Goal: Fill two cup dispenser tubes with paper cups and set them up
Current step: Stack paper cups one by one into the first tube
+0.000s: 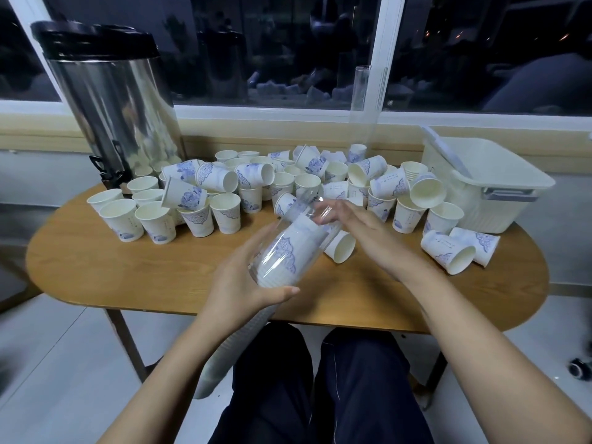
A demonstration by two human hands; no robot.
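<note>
A clear dispenser tube (pixel 282 251) lies tilted across the table's front edge, packed with stacked white and blue paper cups. Its lower end drops below the table toward my lap. My left hand (pixel 243 283) grips the tube around its middle, thumb underneath. My right hand (pixel 355 229) reaches to the tube's open upper end with straight fingers touching the rim. A second clear tube (pixel 365 107) stands upright and empty at the back by the window. Several loose paper cups (pixel 224 213) crowd the far half of the table, some upright, some tipped.
The wooden oval table (pixel 128 270) bears a tall steel urn (pixel 112 100) with a black lid at the back left. A white plastic basket (pixel 487 187) with its lid (pixel 445 152) leaning inside sits at the right. One cup (pixel 341 248) lies on its side under the tube.
</note>
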